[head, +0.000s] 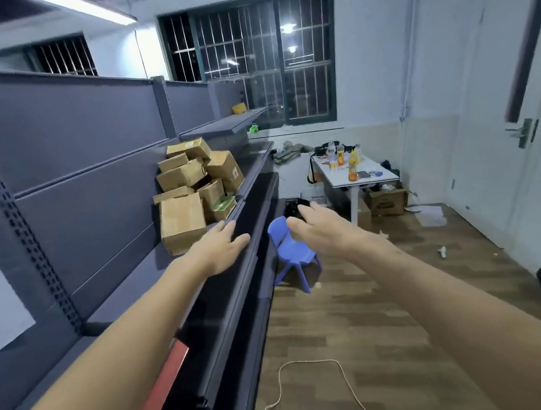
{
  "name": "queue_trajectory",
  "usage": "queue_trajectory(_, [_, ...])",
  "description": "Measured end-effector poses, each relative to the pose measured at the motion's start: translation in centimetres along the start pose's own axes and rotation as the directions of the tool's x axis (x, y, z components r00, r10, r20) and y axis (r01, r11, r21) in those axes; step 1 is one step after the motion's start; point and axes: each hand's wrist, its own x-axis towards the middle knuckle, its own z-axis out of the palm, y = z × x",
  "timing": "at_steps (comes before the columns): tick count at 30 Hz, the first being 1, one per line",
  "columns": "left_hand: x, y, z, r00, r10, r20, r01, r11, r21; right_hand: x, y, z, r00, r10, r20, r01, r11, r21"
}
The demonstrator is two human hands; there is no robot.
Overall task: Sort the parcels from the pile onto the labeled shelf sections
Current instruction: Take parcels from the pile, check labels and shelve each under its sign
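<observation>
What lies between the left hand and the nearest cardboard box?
Only bare shelf separates the left hand from the box, in the head view.

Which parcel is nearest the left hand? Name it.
The large upright box at the near end, just beyond the left hand; the others stack behind it.

left hand (223,247) bare | right hand (320,231) bare | forearms (110,342) bare, unsleeved

cardboard parcels (193,186) heaped on grey shelf (130,279)
</observation>
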Motion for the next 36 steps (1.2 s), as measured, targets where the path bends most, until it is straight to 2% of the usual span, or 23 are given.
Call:
queue_trajectory(3, [6.4, 1.7, -0.2, 1.0, -0.012, -0.028, 0.011, 1.0, -0.012, 6.1, 2.4, -2.0, 0.998, -0.069, 0.008, 0.068, 0.997, 0.018])
queue_trajectory(7, [13.6, 1.6, -0.2, 0.999, -0.049, -0.023, 0.049, 0.998, -0.029, 13.0, 4.4, -2.6, 0.992, -0.094, 0.088, 0.091, 0.995, 0.039])
queue_trajectory(11, [19.2, -1.1, 1.1, 0.989, -0.146, -0.017, 0.145, 0.987, -0.066, 19.6, 5.8, -1.1, 0.983, -0.081, 0.168, 0.08, 0.997, 0.011])
queue_trajectory(17, [28.2, -7.2, 2.0, 0.969, -0.236, -0.074, 0.223, 0.964, -0.147, 31.8, 5.2, 2.7, 0.947, -0.234, 0.22, 0.252, 0.966, -0.059])
queue_trajectory(21, [34.7, -12.5, 1.4, 0.947, -0.298, -0.123, 0.289, 0.954, -0.083, 40.3, 2.2, 5.3, 0.919, -0.3, 0.254, 0.33, 0.94, -0.084])
queue_trajectory(24, [38.1, -15.6, 0.5, 0.925, -0.353, -0.138, 0.359, 0.933, 0.014, 46.7, 0.0, 7.1, 0.913, -0.349, 0.21, 0.369, 0.928, -0.061])
queue_trajectory(28, [40.5, -19.9, 0.4, 0.898, -0.416, -0.144, 0.43, 0.899, 0.083, 52.7, -2.2, 10.9, 0.86, -0.382, 0.338, 0.439, 0.892, -0.11])
queue_trajectory(33, [42.1, -25.3, 0.8, 0.866, -0.47, -0.172, 0.499, 0.837, 0.224, 59.0, -5.0, 16.9, 0.784, -0.46, 0.418, 0.526, 0.849, -0.053])
queue_trajectory(36, [43.3, -28.0, 1.0, 0.825, -0.543, -0.159, 0.565, 0.799, 0.206, 62.0, -6.3, 19.8, 0.744, -0.49, 0.455, 0.554, 0.832, -0.01])
